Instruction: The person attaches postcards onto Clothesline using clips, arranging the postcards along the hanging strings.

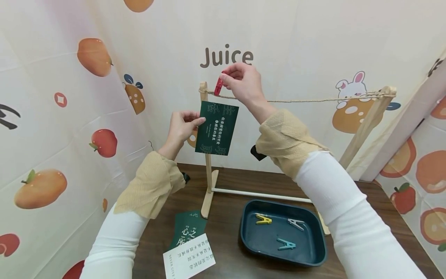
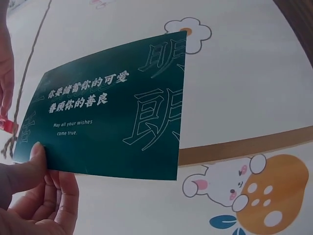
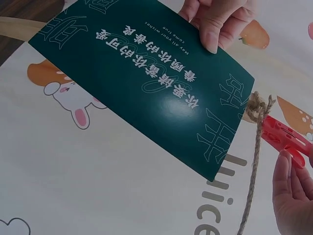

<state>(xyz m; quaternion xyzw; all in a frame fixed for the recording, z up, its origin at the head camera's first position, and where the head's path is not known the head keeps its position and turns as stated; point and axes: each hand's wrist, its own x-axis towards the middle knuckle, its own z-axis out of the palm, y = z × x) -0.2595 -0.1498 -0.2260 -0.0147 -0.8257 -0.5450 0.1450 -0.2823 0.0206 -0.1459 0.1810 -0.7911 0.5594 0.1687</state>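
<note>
A dark green card with white lettering hangs from my left hand, which pinches its left edge between thumb and fingers. The card's top edge is just below the twine strung across a wooden stand. Above it, my right hand pinches a red clothespin by its upper end, with the lower end at the twine near the left post. In the right wrist view the red clothespin is beside the knot of the twine, apart from the green card.
The stand's left post rises from the brown table. A dark blue tray holds yellow, white and teal clothespins. At the front left, a white card overlaps another green card. A printed curtain hangs behind.
</note>
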